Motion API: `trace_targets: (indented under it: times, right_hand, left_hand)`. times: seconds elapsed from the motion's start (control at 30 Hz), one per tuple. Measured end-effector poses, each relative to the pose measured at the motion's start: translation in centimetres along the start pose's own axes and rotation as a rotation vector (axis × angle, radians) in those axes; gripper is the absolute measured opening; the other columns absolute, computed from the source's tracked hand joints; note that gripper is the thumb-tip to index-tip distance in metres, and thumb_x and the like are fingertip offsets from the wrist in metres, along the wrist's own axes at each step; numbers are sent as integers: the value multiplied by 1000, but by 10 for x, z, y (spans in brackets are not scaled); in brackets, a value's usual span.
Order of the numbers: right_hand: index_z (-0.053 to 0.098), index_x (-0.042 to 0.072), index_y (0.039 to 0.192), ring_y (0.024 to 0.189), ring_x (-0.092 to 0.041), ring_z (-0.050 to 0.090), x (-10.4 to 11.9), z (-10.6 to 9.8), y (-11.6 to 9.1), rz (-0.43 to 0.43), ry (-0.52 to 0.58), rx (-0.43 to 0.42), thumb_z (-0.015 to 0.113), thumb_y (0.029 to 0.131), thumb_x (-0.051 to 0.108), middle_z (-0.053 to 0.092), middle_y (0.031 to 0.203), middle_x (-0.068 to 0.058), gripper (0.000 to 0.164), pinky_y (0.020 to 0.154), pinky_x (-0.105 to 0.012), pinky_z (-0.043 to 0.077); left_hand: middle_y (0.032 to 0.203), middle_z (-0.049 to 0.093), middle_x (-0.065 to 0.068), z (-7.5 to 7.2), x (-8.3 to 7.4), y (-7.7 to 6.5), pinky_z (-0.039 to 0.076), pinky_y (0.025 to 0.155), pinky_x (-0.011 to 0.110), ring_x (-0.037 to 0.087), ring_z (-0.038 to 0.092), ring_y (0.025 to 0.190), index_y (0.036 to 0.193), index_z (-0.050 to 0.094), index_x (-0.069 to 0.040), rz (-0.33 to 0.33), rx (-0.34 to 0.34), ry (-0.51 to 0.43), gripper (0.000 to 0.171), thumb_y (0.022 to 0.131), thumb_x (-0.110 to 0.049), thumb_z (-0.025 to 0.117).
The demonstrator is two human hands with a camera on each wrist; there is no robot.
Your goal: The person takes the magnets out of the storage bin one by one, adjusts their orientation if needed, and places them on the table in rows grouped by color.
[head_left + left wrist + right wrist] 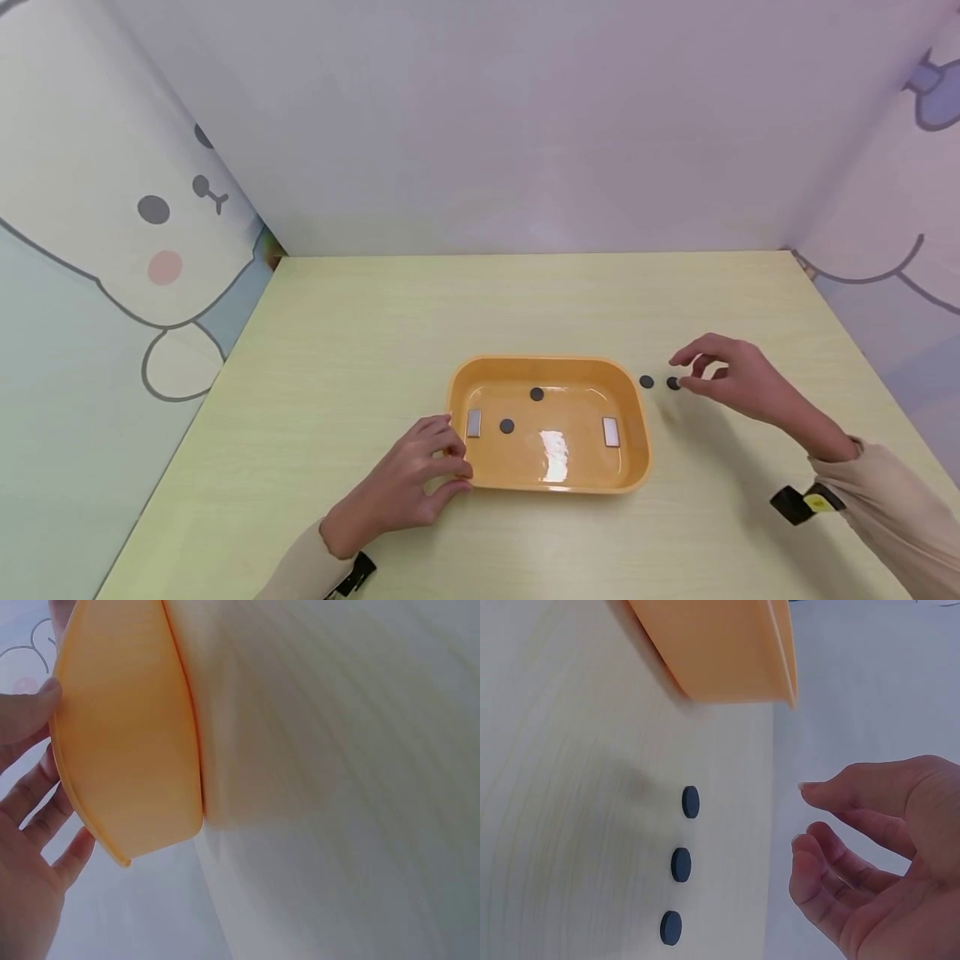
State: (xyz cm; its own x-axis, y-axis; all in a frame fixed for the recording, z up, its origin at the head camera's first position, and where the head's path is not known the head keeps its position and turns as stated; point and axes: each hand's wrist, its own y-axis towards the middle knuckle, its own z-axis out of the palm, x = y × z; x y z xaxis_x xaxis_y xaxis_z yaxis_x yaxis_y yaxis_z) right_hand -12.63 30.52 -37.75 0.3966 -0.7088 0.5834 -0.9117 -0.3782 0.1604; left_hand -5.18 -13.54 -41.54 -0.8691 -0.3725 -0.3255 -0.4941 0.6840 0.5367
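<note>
An orange tray [551,490] with raised sides sits on the table. My left hand [420,471] holds its left front corner, fingers and thumb at the rim; the left wrist view shows the tray's outer wall [127,742] beside the fingers. Inside lie two black discs [537,394] and two small pale rectangular pieces [611,432], one near each end. To the right of the tray my right hand [731,379] hovers with bent fingers and a gap between thumb and fingertips, holding nothing. Three black discs [681,865] lie in a row below it; the head view shows only two [647,382].
The pale wooden table [360,333] meets a plain wall [510,133] at the back. Side panels with cartoon drawings [153,208] stand at left and right. Black straps [795,505] are on both sleeves.
</note>
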Motion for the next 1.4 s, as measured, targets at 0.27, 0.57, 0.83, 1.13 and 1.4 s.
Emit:
trace_targets:
  times: [0.27,0.57,0.83,1.13,1.4]
  right_hand:
    - [68,12,96,72,-7,56,13,4,2,-13,35,14,77,74,1,62,91,1,26,55,-23,53]
    - [67,14,97,73,-8,54,26,6,3,-64,79,23,78,74,2,62,91,4,28,55,-22,52]
    - [67,11,98,74,-9,55,37,15,6,-83,137,55,77,76,3,61,92,4,25,59,-21,54]
    - [68,9,98,76,-10,57,50,24,15,-105,178,81,77,77,7,62,93,-2,23,57,-22,53]
    - [67,8,96,76,-11,57,54,33,21,-105,222,107,76,77,3,61,93,-7,21,61,-23,55]
  left_hand:
    - [84,54,-7,-1,-1,0,40,102,47,10,52,83,76,67,-19,-2,9,-2,10,77,-16,77]
    - [84,55,-6,0,-1,2,40,102,47,11,53,83,76,67,-18,19,5,13,11,74,-15,77]
    - [84,55,-6,0,-1,1,41,101,47,11,53,83,75,68,-18,16,2,17,10,74,-15,77]
    - [84,55,-6,-1,-1,1,41,101,47,11,53,84,76,68,-18,14,4,20,10,74,-15,77]
    - [84,55,-6,-2,0,1,41,101,47,11,54,84,76,68,-18,13,5,19,10,74,-15,77]
